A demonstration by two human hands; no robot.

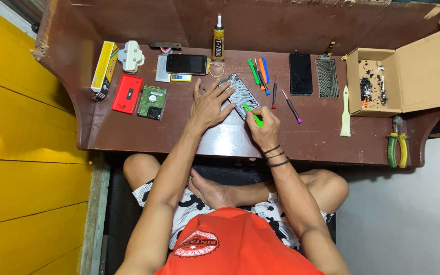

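Two hands on one job — my left hand point(211, 105) lies spread flat on the phone frame point(240, 95) at mid-desk, pinning it, while my right hand point(264, 130) pinches a green pry tool point(253, 115) at its near edge. I judge this the prying step — next calls for steady, shallow leverage.

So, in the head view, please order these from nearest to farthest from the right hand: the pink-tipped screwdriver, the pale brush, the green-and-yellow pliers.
From the right hand:
1. Pink-tipped screwdriver, just to its right on the brown table.
2. Pale brush, further right, beside the open cardboard box.
3. Green-and-yellow pliers, at the table's far right edge.
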